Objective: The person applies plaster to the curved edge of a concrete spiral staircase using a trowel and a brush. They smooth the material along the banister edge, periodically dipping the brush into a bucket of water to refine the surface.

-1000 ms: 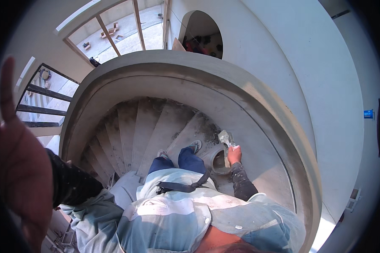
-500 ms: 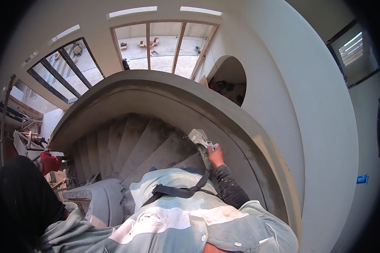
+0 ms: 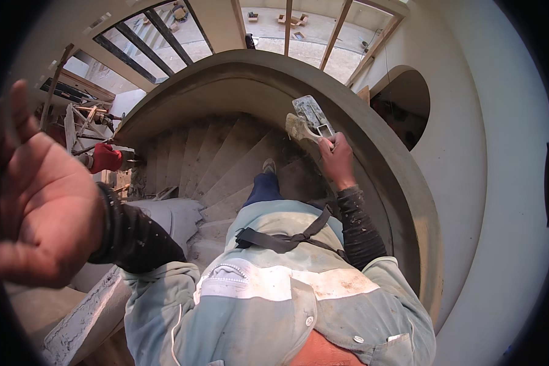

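My right hand [image 3: 337, 160] is closed on plastering tools: a metal trowel [image 3: 310, 111] and a pale, plaster-stained brush or scraper [image 3: 300, 128], held up beside the curved plastered parapet [image 3: 266, 63]. My left hand [image 3: 47, 204] is raised at the left, palm showing, fingers apart and holding nothing. Beneath my hands a winding concrete stair [image 3: 218, 166] curves away, and one of my feet, in a sandal [image 3: 268, 168], rests on it.
A red object [image 3: 107, 157], perhaps a gloved hand, is among wooden scaffolding [image 3: 86, 125] at the left. A rough-edged concrete wall [image 3: 79, 317] is at lower left. Window openings [image 3: 296, 33] overlook a courtyard; an arched opening [image 3: 402, 107] is at the right.
My right hand has risen with the tools from low by the steps to near the parapet's top. My left hand has come back into view. The camera's view has turned, showing more left-side scaffolding.
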`<state>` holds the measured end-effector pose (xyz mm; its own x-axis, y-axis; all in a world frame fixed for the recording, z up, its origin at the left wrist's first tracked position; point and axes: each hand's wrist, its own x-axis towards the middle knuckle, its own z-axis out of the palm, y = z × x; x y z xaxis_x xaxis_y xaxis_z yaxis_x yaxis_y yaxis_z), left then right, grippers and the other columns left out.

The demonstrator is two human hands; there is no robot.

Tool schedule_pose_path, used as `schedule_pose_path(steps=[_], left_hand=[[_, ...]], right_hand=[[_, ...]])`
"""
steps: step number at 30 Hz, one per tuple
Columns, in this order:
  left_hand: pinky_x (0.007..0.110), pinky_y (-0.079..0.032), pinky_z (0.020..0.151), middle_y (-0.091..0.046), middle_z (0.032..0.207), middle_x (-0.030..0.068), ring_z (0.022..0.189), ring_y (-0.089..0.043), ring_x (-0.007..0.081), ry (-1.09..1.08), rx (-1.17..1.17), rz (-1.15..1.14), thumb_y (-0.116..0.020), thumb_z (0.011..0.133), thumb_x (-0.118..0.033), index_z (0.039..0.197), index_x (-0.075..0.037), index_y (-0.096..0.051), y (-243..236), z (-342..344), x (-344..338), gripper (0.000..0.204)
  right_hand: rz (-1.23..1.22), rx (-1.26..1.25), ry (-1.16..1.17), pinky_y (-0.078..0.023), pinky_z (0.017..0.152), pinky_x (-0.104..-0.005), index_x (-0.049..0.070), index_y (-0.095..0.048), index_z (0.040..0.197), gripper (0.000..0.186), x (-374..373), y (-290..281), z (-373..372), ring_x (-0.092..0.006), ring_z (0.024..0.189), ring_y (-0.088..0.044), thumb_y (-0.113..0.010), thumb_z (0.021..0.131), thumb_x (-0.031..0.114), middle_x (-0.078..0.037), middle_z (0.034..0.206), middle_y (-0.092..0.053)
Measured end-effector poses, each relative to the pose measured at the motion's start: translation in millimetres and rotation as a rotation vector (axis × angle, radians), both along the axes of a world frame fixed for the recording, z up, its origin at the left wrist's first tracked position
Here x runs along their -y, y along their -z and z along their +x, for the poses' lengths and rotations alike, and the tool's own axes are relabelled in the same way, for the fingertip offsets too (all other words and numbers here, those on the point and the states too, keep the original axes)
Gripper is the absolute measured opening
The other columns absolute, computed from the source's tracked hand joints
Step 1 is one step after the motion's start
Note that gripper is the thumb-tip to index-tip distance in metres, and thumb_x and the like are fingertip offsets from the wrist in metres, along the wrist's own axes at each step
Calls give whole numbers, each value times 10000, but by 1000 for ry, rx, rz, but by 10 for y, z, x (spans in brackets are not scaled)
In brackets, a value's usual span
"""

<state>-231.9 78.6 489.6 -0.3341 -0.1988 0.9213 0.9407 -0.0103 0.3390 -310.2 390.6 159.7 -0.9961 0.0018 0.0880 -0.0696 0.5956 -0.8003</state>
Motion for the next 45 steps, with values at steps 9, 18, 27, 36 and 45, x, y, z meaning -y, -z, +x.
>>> schedule_pose_path(steps=[9, 18, 27, 36, 45], left_hand=[[425, -384, 1005, -567, 1218, 112, 1169, -506, 299, -299, 759, -820, -727, 727, -144, 1222, -89, -557, 4062, -777, -1010, 526], [434, -401, 894, -632, 1059, 40, 1082, -527, 277, -652, 703, -748, -674, 721, -77, 1051, -121, -598, 4836, -1286, -979, 342], [348, -481, 869, -595, 1087, 94, 1052, -568, 223, -451, 1094, -71, -515, 929, -62, 1065, -29, -542, 5209, -1444, -440, 143], [441, -457, 956, -512, 1278, 105, 1185, -508, 265, -464, 1380, 525, -385, 973, -126, 1296, -20, -402, 5485, -1446, -238, 341], [468, -445, 961, -516, 1257, 99, 1175, -512, 277, -193, 1400, 408, -346, 975, -158, 1310, -41, -376, 4785, -2300, -753, 356]], right_hand=[[137, -144, -266, -440, 635, -458, 25, -507, 842, 250, 233, 519, -330, -386, 744, -564, -630, 849, 242, -175, 822, -547], [169, -120, -463, -449, 656, -461, 45, -494, 902, 317, 511, 838, -781, -381, 782, -556, -683, 820, 285, -153, 866, -521], [21, 52, -212, -476, 764, -326, 4, -601, 1012, 321, -330, 268, -1426, -227, 854, -623, -708, 808, 227, -145, 929, -637], [160, 62, -102, -467, 714, -320, -37, -584, 956, 345, -2591, -446, -2205, -162, 734, -542, -528, 902, 299, -94, 802, -575], [251, 461, 80, -422, 713, -335, -19, -504, 911, 417, -3979, 300, -2066, -167, 724, -454, -480, 955, 395, -100, 755, -489]])
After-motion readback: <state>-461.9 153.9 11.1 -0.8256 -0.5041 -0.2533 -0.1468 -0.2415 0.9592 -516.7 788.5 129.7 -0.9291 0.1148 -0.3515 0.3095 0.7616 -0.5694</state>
